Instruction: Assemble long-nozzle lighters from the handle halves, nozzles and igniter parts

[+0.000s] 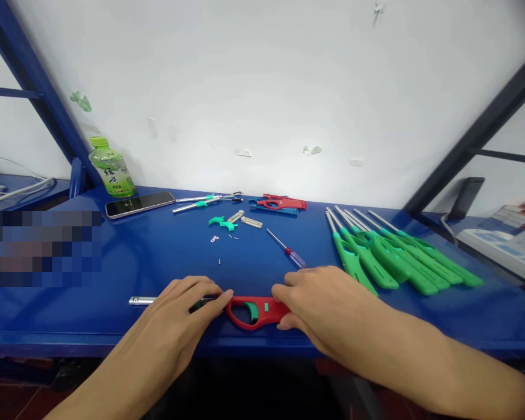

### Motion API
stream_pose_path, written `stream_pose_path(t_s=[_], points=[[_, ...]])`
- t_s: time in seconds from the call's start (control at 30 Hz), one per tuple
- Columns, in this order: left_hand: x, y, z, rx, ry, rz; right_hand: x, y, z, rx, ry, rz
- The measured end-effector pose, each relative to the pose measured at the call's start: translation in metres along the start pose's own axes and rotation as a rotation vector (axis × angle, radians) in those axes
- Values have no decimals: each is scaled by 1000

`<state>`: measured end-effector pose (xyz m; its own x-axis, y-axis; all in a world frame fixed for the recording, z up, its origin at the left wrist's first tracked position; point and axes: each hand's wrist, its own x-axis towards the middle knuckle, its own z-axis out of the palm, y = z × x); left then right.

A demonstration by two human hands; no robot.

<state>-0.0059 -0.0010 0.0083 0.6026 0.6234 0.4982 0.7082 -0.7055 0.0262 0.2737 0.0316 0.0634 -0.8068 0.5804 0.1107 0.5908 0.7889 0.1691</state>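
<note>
A red long-nosed gas lighter with a green trigger lies crosswise near the table's front edge. Its silver tube points left and shows beyond my left hand, whose thumb and fingers close round the front of the lighter. My right hand grips the rear of the red handle, hiding its end. Behind my hands lie a screwdriver with a purple-red handle, green triggers, small clear fuel tanks and a few tiny parts.
Several green lighters lie fanned out on the right. Farther back are loose metal tubes and stacked red and blue handle shells. A phone and a green bottle stand at the back left, before the white wall.
</note>
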Motion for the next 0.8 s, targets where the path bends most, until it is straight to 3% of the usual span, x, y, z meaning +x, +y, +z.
stream_pose_path(t_s=[0.23, 0.5, 0.6, 0.8], points=[[-1, -4, 6, -22, 29, 36, -3, 2, -9, 208, -76, 148], [-3, 0, 9, 111, 27, 49, -34, -27, 48, 54, 305, 235], [-3, 3, 9, 142, 43, 38, -38, -31, 58, 191, 339, 276], [-4, 2, 8, 136, 35, 11, -34, -19, 53, 590, 357, 294]])
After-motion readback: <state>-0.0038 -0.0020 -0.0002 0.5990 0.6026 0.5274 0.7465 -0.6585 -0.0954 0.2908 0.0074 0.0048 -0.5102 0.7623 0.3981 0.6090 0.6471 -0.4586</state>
